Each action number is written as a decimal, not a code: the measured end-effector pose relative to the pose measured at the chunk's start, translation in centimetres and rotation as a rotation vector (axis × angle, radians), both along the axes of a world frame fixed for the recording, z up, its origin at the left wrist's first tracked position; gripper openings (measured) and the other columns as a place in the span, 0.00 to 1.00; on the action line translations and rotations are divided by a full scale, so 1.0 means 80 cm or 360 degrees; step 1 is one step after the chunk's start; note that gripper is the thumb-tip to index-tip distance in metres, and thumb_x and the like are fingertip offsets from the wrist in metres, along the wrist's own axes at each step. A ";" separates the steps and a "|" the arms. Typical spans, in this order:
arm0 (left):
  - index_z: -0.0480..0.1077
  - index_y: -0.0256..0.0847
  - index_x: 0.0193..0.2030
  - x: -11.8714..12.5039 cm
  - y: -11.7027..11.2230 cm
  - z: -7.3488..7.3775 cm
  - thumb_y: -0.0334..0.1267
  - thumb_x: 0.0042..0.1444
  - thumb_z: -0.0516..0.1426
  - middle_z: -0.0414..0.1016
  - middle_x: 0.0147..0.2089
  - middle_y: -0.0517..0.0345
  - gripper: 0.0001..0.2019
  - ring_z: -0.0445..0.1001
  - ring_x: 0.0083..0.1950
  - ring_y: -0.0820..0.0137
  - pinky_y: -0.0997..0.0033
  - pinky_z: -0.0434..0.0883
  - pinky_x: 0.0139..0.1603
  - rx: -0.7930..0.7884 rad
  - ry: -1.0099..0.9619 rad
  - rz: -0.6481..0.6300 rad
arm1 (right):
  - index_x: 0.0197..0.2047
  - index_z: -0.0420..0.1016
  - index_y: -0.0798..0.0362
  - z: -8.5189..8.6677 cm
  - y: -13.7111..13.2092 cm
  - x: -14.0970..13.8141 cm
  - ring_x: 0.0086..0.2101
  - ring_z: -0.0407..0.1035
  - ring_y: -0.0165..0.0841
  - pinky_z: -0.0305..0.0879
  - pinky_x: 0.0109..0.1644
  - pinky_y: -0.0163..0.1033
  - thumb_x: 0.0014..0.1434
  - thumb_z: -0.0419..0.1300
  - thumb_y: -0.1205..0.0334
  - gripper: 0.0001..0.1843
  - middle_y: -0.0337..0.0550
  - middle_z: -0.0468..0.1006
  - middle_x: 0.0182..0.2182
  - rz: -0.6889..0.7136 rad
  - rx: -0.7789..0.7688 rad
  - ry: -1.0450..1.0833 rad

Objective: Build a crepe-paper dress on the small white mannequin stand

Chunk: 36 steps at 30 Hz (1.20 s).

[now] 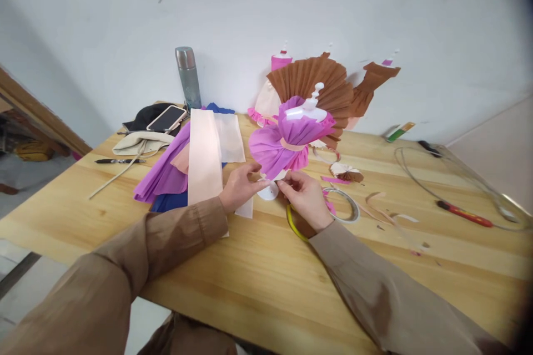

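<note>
A small white dress form (pixel 306 113) stands tilted in front of me, dressed in pleated purple crepe paper (pixel 266 147) with a peach band (pixel 292 145) round its waist. Its round white base (pixel 267 191) shows between my hands. My left hand (pixel 241 186) is at the lower left edge of the paper skirt, its thumb and forefinger closed round the hem. My right hand (pixel 307 197) pinches a pale strip of paper (pixel 280 175) at the hem's lower right. The fingertips partly hide what they hold.
Peach paper (pixel 206 155) and purple paper (pixel 164 172) lie left, near a phone (pixel 167 118), pen (pixel 120 161) and thermos (pixel 188 77). Tape rolls (pixel 352 205), scraps and a red-handled tool (pixel 465 214) with a cable lie right. Brown-dressed forms (pixel 372 86) stand behind.
</note>
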<state>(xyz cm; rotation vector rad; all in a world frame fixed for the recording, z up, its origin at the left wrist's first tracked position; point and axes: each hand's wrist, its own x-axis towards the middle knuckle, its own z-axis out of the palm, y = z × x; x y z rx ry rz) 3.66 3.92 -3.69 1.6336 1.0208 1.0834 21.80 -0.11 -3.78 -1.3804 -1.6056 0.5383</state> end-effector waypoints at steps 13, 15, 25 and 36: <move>0.75 0.34 0.32 0.007 0.002 0.004 0.36 0.46 0.66 0.78 0.33 0.54 0.09 0.75 0.37 0.65 0.70 0.70 0.40 0.0121 0.0414 -0.0189 | 0.31 0.70 0.52 0.003 0.002 -0.005 0.25 0.64 0.32 0.60 0.29 0.37 0.51 0.59 0.54 0.09 0.37 0.69 0.23 -0.0085 -0.0013 0.0104; 0.76 0.34 0.32 0.008 0.002 0.006 0.36 0.47 0.65 0.78 0.34 0.54 0.07 0.76 0.38 0.65 0.70 0.70 0.41 0.0185 0.0476 -0.0185 | 0.26 0.66 0.51 0.002 0.004 -0.007 0.25 0.62 0.31 0.59 0.29 0.36 0.53 0.59 0.52 0.12 0.36 0.67 0.22 -0.0061 0.0002 0.0110; 0.73 0.35 0.28 0.009 0.010 -0.008 0.34 0.50 0.62 0.76 0.31 0.57 0.05 0.72 0.34 0.71 0.73 0.68 0.38 0.0094 0.0270 -0.0256 | 0.27 0.76 0.52 0.002 0.001 -0.001 0.28 0.66 0.33 0.62 0.34 0.39 0.53 0.59 0.59 0.08 0.43 0.76 0.28 0.0026 0.0091 0.0034; 0.68 0.35 0.24 0.001 -0.029 0.020 0.39 0.51 0.59 0.66 0.25 0.62 0.10 0.63 0.30 0.75 0.75 0.62 0.34 -0.0249 0.0078 -0.0523 | 0.25 0.79 0.53 0.022 -0.023 -0.017 0.28 0.65 0.32 0.60 0.33 0.38 0.57 0.61 0.54 0.14 0.41 0.71 0.24 0.0146 -0.0063 0.0157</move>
